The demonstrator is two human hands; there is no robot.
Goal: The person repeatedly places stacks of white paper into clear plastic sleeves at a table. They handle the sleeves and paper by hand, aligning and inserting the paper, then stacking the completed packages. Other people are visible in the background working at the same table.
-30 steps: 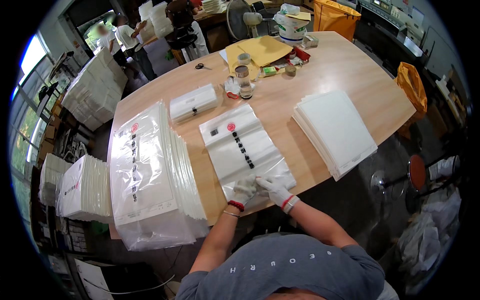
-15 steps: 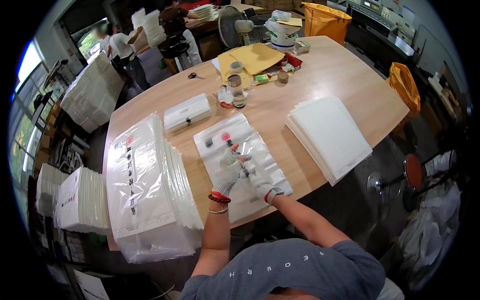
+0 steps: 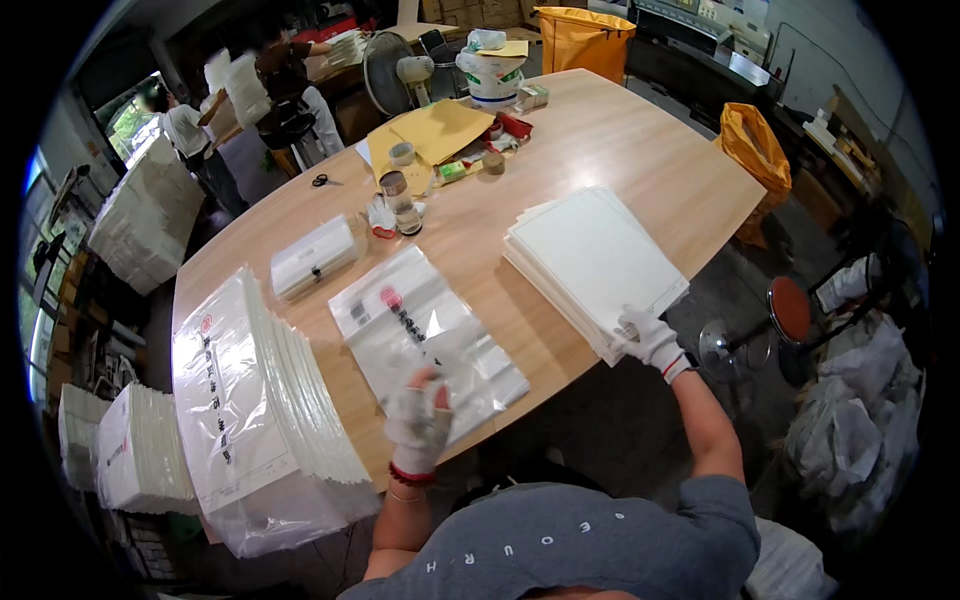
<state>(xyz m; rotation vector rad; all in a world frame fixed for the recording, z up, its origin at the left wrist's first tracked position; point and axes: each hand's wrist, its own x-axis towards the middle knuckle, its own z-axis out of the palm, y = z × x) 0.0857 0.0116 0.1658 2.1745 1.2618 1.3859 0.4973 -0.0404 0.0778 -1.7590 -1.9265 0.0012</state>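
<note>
My left hand [image 3: 420, 420], in a white work glove, rests on the near end of a clear plastic bag [image 3: 425, 335] that lies flat on the wooden table [image 3: 620, 140]. The glove is blurred, fingers spread on the bag. My right hand [image 3: 648, 338], also gloved, is on the near right corner of a stack of white sheets [image 3: 592, 262] and pinches the edge of the top sheet.
A tall pile of bagged white sheets [image 3: 255, 400] lies at the table's left. A small white bundle [image 3: 315, 256], a jar [image 3: 398, 200], tape rolls, brown envelopes [image 3: 430, 132] and a bucket [image 3: 492, 72] sit farther back. A red stool [image 3: 790, 308] stands at right. Other people work at the far left.
My right hand left the clear bag and moved right to the corner of the white sheet stack. My left hand slid back to the bag's near end.
</note>
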